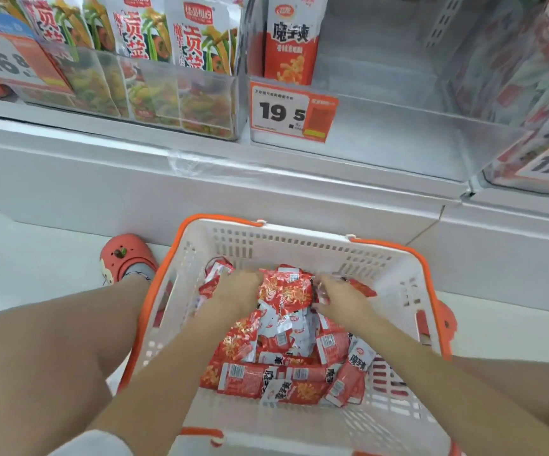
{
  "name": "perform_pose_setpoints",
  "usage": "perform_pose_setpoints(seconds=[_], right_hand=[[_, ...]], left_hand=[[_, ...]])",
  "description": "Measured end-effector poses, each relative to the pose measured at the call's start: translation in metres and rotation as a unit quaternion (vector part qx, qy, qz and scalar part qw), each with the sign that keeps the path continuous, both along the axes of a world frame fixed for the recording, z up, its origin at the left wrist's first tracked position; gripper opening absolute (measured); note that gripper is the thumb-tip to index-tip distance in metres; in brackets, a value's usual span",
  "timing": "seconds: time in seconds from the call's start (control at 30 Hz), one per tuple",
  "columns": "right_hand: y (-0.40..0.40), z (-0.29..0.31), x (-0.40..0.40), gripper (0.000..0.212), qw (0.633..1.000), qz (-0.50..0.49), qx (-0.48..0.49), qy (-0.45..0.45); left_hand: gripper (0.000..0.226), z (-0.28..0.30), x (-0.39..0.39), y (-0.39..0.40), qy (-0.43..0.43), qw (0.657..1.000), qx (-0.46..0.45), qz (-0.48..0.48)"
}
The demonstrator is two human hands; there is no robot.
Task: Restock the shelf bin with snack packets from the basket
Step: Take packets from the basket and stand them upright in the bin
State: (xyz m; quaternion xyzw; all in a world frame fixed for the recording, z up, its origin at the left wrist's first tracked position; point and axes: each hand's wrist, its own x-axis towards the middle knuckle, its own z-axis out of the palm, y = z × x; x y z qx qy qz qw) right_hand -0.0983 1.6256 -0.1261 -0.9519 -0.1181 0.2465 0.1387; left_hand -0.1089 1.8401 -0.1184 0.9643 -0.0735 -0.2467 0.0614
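Both my hands are down in the basket, clutching one crinkly bunch of snack packets point(284, 291), glossy red-and-white foil. My left hand point(238, 289) curls round the bunch's left side, my right hand point(339, 296) pinches its right side. More flat packets lie heaped below, in the white slotted plastic basket point(299, 248) with its orange rim. Above, the clear, boxy shelf bin point(381, 139) holds a single tall red packet point(291, 41) upright behind the 19.5 price tag point(291, 111). A coral clog point(125, 256) sits left of the basket.
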Motion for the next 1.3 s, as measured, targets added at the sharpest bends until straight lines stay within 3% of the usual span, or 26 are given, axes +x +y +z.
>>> perform_pose_setpoints(seconds=[0.13,0.3,0.47,0.63,0.73,0.97,1.1,1.3], right_hand=[[-0.001,-0.059,-0.018,0.06,0.995,0.022,-0.024,0.094],[0.018,-0.08,-0.006,0.076,0.999,-0.016,0.024,0.045],[0.054,-0.093,0.019,0.088,0.997,-0.073,0.011,-0.025],[0.073,-0.103,0.018,0.103,0.985,-0.17,0.015,-0.004],[0.073,-0.107,0.016,0.109,0.973,-0.219,0.019,0.072],[0.075,-0.102,0.017,0.079,0.927,-0.355,0.114,0.039],[0.07,-0.098,0.015,0.025,0.919,-0.337,0.179,0.103],[0.039,-0.057,0.031,0.023,0.882,-0.393,0.259,0.025]], left_hand=[[0.032,-0.036,-0.007,0.005,0.041,0.999,0.007,0.018],[0.048,-0.069,-0.012,0.004,0.035,0.999,0.001,0.023],[0.041,-0.081,-0.009,0.008,0.023,0.996,0.019,0.089],[0.037,-0.082,0.0,0.012,0.021,0.991,-0.001,0.129],[0.044,-0.085,0.003,0.01,0.019,0.986,-0.041,0.162],[0.044,-0.088,0.001,0.007,0.016,0.983,-0.07,0.169],[0.04,-0.087,0.003,0.01,-0.001,0.983,-0.069,0.172],[0.031,-0.073,0.012,0.012,-0.059,0.972,-0.106,0.202]])
